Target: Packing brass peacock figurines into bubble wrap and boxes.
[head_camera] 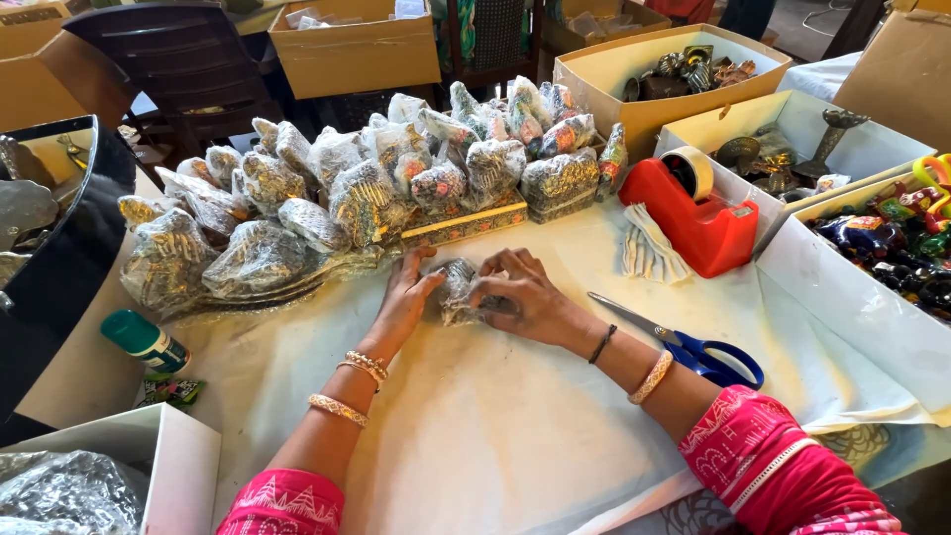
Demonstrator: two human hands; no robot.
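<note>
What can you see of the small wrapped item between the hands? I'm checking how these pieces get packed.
The wrapped item is a small, lumpy object covered in crinkled clear plastic film, with dark, patterned colours showing through. It lies on the white table covering, just in front of the pile of similar wrapped pieces. The left hand presses its left side and the right hand covers its right side, fingers on the film. Its exact shape is hidden.

Plastic-wrapped bundles (327, 198) heaped on table, cardboard boxes (357, 50) behind
</note>
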